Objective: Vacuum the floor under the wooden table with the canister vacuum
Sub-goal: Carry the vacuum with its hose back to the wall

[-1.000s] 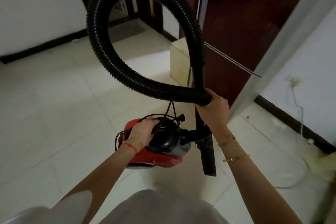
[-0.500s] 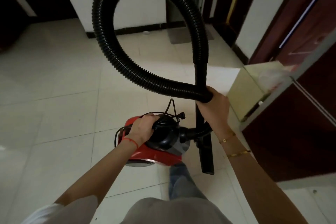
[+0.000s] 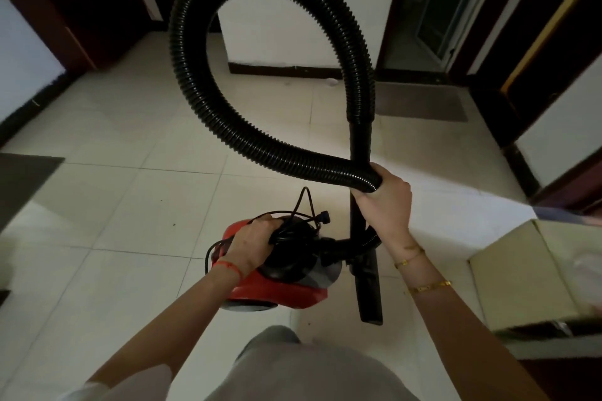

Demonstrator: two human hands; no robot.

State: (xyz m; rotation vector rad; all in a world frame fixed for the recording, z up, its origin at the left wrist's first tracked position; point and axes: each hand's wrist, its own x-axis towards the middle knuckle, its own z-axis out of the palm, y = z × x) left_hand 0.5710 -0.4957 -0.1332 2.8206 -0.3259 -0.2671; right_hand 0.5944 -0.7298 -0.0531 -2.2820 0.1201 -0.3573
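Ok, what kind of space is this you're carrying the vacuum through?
Most likely a hallway inside a home: pale tiled floor, dark doorways opening off it on several sides, and a doormat by one of them. No wooden table is in view.

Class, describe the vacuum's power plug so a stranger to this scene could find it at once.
Start at the red canister vacuum carried low by the left hand. On its black top sits a bundle of black cord. The plug is the small dark block jutting out to the bundle's right, the cord's only blunt end.
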